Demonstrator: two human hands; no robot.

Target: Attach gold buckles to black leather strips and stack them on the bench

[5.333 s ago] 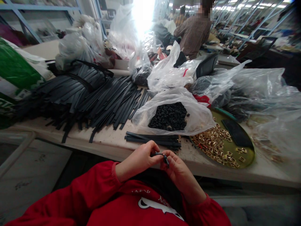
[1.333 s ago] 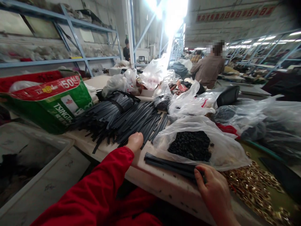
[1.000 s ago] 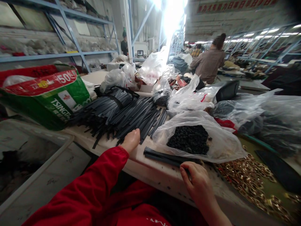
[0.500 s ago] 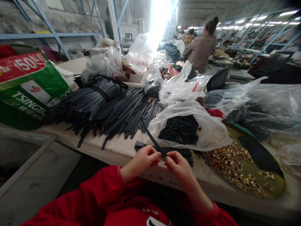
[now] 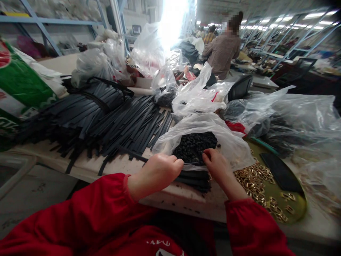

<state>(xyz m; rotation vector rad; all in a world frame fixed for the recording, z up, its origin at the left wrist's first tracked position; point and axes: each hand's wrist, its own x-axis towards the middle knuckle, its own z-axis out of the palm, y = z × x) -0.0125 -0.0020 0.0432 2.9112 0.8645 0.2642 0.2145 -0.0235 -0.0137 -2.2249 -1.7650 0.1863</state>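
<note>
My left hand [image 5: 157,174] is closed, its knuckles toward me, around a narrow black strap [image 5: 134,154] that sticks out to the left. In front of it lies an opened clear plastic bag [image 5: 234,149] with small black pieces [image 5: 195,144] heaped inside. At the near right edge of that heap is my right hand [image 5: 220,169], thumb and fingers drawn together; what they pinch is hidden. Below the bag, a bundle of black straps [image 5: 195,179] lies between my hands. Many more loose black straps [image 5: 128,124] are spread to the left.
Gold metal buckles [image 5: 255,177] fill part of a round yellowish tray [image 5: 299,204] on the right, beside a dark flat piece [image 5: 279,172]. A green bag [image 5: 26,78] stands far left. Plastic bags [image 5: 205,94] crowd the table's back. Beyond them is a person [image 5: 222,53].
My hands have separated. The right one has gone from the strap to the bag of black pieces, while the left keeps the strap, now turned more level. The view has shifted right.
</note>
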